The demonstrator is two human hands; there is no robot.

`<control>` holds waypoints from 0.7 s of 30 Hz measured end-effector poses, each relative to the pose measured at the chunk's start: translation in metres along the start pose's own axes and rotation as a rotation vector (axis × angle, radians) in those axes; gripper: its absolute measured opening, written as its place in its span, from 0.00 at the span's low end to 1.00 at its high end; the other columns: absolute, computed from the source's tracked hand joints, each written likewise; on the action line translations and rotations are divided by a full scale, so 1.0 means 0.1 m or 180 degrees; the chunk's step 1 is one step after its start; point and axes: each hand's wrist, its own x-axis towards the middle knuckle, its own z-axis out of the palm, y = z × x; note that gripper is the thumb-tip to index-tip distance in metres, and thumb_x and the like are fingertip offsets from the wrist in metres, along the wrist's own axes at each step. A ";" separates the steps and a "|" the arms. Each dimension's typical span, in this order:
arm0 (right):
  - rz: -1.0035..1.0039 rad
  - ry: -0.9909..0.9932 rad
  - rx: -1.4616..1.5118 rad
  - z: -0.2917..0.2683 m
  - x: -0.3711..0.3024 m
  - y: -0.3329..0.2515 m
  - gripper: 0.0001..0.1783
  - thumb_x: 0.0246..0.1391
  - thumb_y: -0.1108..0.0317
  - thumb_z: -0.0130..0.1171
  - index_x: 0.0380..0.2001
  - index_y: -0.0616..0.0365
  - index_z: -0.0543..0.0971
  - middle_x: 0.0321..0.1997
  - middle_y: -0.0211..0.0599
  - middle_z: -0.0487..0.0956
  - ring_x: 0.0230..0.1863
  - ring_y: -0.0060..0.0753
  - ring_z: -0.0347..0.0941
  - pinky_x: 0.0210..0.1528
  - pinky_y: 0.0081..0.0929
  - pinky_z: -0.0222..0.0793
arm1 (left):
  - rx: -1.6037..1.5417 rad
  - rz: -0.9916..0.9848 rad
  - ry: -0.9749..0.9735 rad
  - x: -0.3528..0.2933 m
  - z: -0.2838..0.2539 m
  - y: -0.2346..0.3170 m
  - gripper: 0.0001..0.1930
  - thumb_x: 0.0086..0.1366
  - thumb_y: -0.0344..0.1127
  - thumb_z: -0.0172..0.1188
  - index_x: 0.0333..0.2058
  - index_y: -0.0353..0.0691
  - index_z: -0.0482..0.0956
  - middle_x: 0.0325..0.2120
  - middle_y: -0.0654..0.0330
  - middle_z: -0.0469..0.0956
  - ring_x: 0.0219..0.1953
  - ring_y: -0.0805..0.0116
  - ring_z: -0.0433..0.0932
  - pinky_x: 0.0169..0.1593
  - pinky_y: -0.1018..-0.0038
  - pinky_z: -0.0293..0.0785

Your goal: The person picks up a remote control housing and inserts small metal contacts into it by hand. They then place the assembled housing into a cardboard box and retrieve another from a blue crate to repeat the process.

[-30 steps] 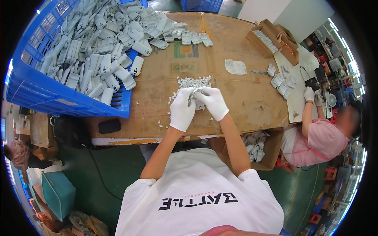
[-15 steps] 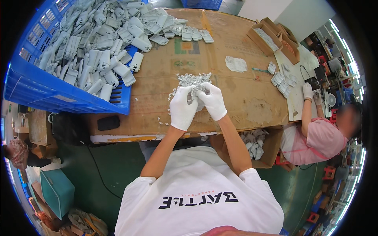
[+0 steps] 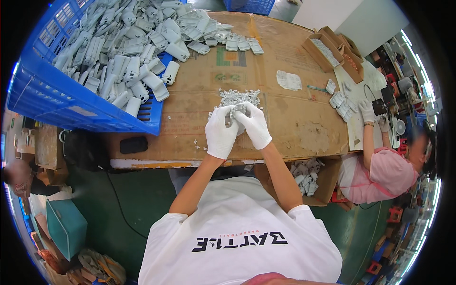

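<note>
Both my hands wear white gloves and are closed together over the near middle of the table. My left hand (image 3: 220, 133) grips one side of a pale grey plastic casing (image 3: 239, 112). The fingers of my right hand (image 3: 256, 127) press on it from the other side. Much of the casing is hidden by the gloves. Just beyond my fingertips lies a pile of small whitish plastic parts (image 3: 239, 96), with a few strays scattered nearer to me.
A blue crate (image 3: 85, 111) heaped with pale plastic casings (image 3: 128, 47) stands at the left. A black case (image 3: 133, 145) lies by the front edge of the cardboard-covered table (image 3: 304, 114). Part boxes (image 3: 323, 53) sit far right; a box of casings (image 3: 327, 183) is below. A co-worker (image 3: 387, 173) sits at right.
My hands stay together on the casing, with the fingers shifting slightly around it. The whole view has moved a little. At right, the co-worker's hand and head have moved slightly.
</note>
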 end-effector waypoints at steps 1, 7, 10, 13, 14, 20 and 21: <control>0.0084 0.0064 -0.0003 0.01 0.01 0.02 0.06 0.57 0.68 0.59 0.32 0.60 0.78 0.28 0.24 0.75 0.31 0.14 0.66 0.35 0.20 0.65 | -0.0092 -0.0026 -0.0020 0.00 0.00 0.02 0.14 0.57 0.26 0.63 0.44 0.36 0.78 0.36 0.53 0.80 0.38 0.59 0.81 0.43 0.70 0.77; -0.0155 0.0238 -0.0106 0.02 0.06 0.11 0.05 0.55 0.70 0.61 0.30 0.60 0.77 0.26 0.23 0.72 0.29 0.13 0.63 0.32 0.20 0.63 | 0.0036 0.0086 -0.0023 0.04 0.01 0.01 0.15 0.56 0.25 0.64 0.44 0.37 0.78 0.37 0.53 0.80 0.38 0.59 0.81 0.43 0.70 0.76; -0.0186 0.0146 -0.0415 -0.02 0.08 0.02 0.06 0.55 0.70 0.61 0.27 0.59 0.75 0.24 0.23 0.70 0.28 0.13 0.62 0.30 0.21 0.62 | 0.0068 -0.0024 -0.0095 0.05 0.02 0.00 0.15 0.56 0.25 0.64 0.44 0.37 0.78 0.36 0.54 0.80 0.37 0.59 0.81 0.42 0.70 0.76; -0.0188 0.0190 -0.0185 -0.02 0.11 0.09 0.08 0.55 0.71 0.60 0.25 0.59 0.72 0.22 0.23 0.67 0.27 0.14 0.60 0.29 0.21 0.61 | 0.0101 -0.0076 -0.0194 0.06 0.04 0.00 0.15 0.56 0.25 0.64 0.43 0.37 0.78 0.36 0.53 0.79 0.37 0.59 0.81 0.42 0.70 0.76; -0.0180 0.0195 -0.0181 -0.02 0.12 0.10 0.08 0.55 0.71 0.60 0.25 0.59 0.72 0.22 0.23 0.67 0.27 0.14 0.60 0.29 0.21 0.61 | 0.0104 -0.0080 -0.0202 0.06 0.04 0.00 0.15 0.56 0.25 0.64 0.43 0.37 0.78 0.36 0.53 0.79 0.37 0.59 0.81 0.42 0.70 0.76; -0.0038 0.0093 -0.0619 -0.12 0.10 0.15 0.04 0.53 0.73 0.59 0.31 0.60 0.74 0.27 0.24 0.70 0.29 0.15 0.65 0.32 0.20 0.64 | 0.0229 0.0377 -0.0082 0.06 0.10 -0.06 0.15 0.54 0.24 0.64 0.43 0.39 0.78 0.35 0.53 0.79 0.34 0.55 0.80 0.39 0.68 0.76; -0.0081 0.0517 -0.0665 -0.10 0.01 0.02 0.09 0.51 0.74 0.60 0.36 0.60 0.74 0.34 0.28 0.73 0.32 0.18 0.70 0.37 0.21 0.68 | 0.0125 0.0282 -0.0098 0.10 0.11 -0.04 0.16 0.55 0.26 0.64 0.44 0.38 0.78 0.36 0.53 0.79 0.36 0.55 0.81 0.41 0.67 0.77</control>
